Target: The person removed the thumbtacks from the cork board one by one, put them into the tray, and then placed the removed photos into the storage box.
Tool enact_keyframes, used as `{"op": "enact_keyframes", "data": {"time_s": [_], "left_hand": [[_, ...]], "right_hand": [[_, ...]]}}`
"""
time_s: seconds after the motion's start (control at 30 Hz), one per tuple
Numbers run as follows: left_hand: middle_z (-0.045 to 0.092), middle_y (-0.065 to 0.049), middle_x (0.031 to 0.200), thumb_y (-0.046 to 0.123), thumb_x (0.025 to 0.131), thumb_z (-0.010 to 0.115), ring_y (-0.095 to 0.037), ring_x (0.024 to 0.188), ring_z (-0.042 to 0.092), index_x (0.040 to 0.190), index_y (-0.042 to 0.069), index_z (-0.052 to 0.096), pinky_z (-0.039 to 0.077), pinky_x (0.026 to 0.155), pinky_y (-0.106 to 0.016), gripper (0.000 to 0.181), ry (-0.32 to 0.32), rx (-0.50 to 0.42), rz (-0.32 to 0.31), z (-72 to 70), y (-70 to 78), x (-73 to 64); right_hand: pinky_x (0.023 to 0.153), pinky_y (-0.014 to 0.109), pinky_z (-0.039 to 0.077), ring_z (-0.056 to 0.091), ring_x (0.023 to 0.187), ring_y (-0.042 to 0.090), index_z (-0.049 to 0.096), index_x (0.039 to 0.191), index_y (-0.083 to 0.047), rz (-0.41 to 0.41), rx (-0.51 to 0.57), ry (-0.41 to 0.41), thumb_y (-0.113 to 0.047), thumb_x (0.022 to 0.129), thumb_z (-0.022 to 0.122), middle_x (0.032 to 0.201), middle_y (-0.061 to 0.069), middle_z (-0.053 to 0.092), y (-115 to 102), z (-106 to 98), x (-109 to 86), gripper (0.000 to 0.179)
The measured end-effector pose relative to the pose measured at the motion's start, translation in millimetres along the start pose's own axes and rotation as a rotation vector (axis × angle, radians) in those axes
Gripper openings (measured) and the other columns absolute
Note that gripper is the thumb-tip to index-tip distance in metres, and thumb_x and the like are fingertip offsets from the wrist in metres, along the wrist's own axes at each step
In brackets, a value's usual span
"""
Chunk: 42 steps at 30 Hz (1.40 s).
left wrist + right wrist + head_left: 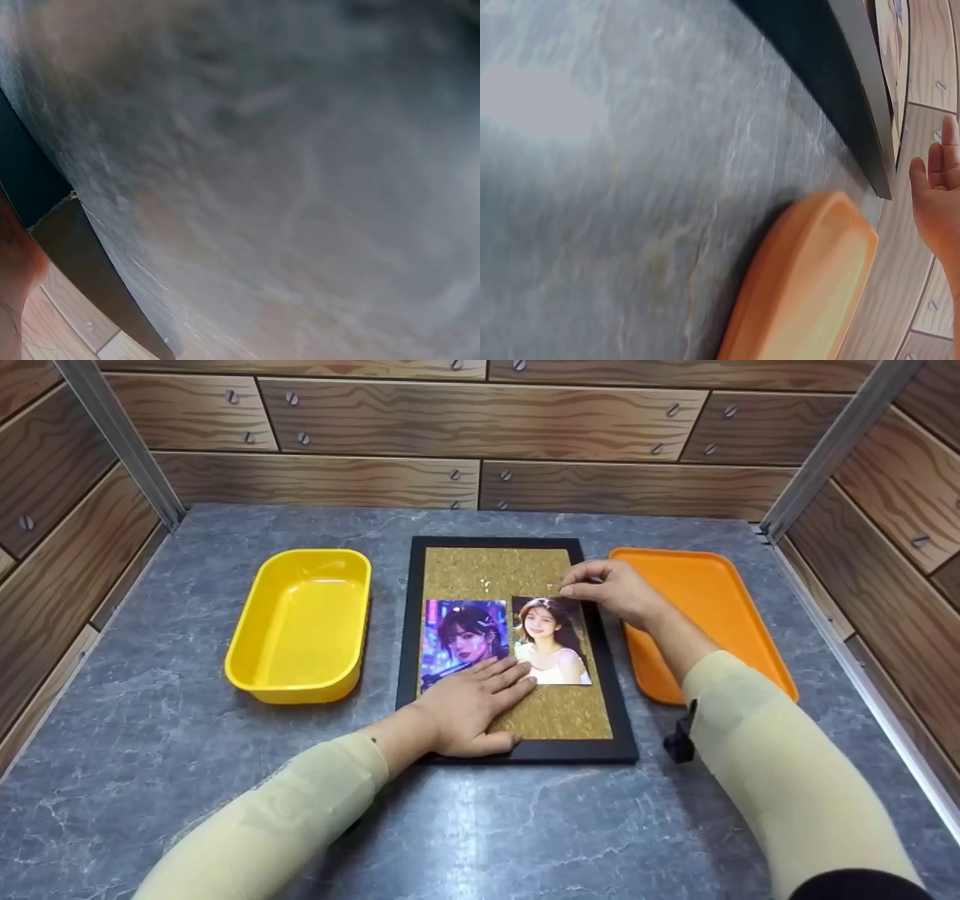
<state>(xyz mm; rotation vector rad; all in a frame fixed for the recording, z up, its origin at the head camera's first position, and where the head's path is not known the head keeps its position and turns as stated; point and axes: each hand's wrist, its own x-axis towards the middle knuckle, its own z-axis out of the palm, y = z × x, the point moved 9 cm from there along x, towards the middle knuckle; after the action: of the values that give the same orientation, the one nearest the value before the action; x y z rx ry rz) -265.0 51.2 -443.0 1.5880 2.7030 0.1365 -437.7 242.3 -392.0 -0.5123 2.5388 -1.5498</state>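
A black-framed cork board lies on the table with two photos side by side on it. The left photo shows a dark-haired figure in purple neon light. On the right photo is a long-haired person in a white top. My left hand rests flat with fingers extended across the lower edges of both photos. At the right photo's upper right corner hovers or touches my right hand, fingers loosely bent. I see nothing between its fingertips. Small clear glints, perhaps pins, show above both photos.
Left of the board stands a yellow bin. An orange tray lies to the right, partly under my right forearm. Wood-patterned walls enclose the grey marbled table. The left wrist view is mostly blurred.
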Motion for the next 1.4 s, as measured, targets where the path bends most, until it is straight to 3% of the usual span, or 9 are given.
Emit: {"op": "enact_keyframes", "data": {"time_s": [0.13,0.47,0.63,0.87,1.2,1.4], "left_hand": [[0.023,-0.015,0.174,0.058,0.106,0.042,-0.031,0.162,0.017,0.169,0.007,0.026,0.01,0.132,-0.04,0.082,0.006,-0.006,0.001,0.5,-1.0,-0.2],[0.024,-0.015,0.174,0.059,0.106,0.042,-0.031,0.162,0.018,0.169,0.006,0.026,0.01,0.132,-0.04,0.083,0.013,0.001,0.007,-0.3,0.3,0.2],[0.022,-0.015,0.174,0.059,0.106,0.042,-0.031,0.162,0.016,0.169,0.007,0.025,0.009,0.132,-0.04,0.084,0.006,0.003,0.005,-0.1,0.0,0.1],[0.023,-0.015,0.174,0.059,0.107,0.041,-0.031,0.162,0.017,0.169,0.007,0.026,0.01,0.132,-0.041,0.083,0.007,0.011,0.003,0.2,0.1,0.4],[0.023,-0.015,0.174,0.06,0.106,0.041,-0.031,0.162,0.017,0.169,0.007,0.025,0.01,0.132,-0.041,0.083,0.007,0.013,0.004,-0.1,0.4,0.2],[0.024,-0.015,0.174,0.059,0.106,0.042,-0.031,0.162,0.018,0.169,0.006,0.026,0.01,0.132,-0.04,0.083,0.009,0.011,0.006,0.1,0.2,0.5]], "right_hand": [[0.098,0.022,0.049,0.062,0.112,0.017,0.073,0.112,0.013,-0.006,0.009,0.01,-0.009,0.098,0.077,0.122,0.017,0.071,1.5,-7.4,-4.3,0.025],[0.093,0.022,0.052,0.062,0.11,0.018,0.074,0.109,0.012,-0.026,0.078,0.016,-0.004,0.097,0.077,0.116,0.012,0.072,1.2,-24.8,-18.0,0.02],[0.092,0.022,0.052,0.061,0.111,0.019,0.075,0.11,0.009,-0.008,0.072,0.018,-0.007,0.098,0.077,0.114,0.008,0.072,6.2,-32.1,-22.7,0.019],[0.093,0.021,0.054,0.064,0.111,0.017,0.07,0.114,0.017,-0.015,0.082,0.032,-0.005,0.097,0.078,0.116,0.01,0.075,10.4,-40.5,-28.6,0.029],[0.091,0.02,0.053,0.059,0.115,0.017,0.074,0.116,0.01,0.054,0.026,0.048,-0.011,0.098,0.079,0.113,-0.003,0.073,20.6,-54.3,-36.2,0.028],[0.09,0.02,0.054,0.061,0.11,0.018,0.075,0.115,0.009,0.045,0.039,0.053,-0.011,0.097,0.079,0.112,0.0,0.075,22.2,-60.7,-39.4,0.027]]}}
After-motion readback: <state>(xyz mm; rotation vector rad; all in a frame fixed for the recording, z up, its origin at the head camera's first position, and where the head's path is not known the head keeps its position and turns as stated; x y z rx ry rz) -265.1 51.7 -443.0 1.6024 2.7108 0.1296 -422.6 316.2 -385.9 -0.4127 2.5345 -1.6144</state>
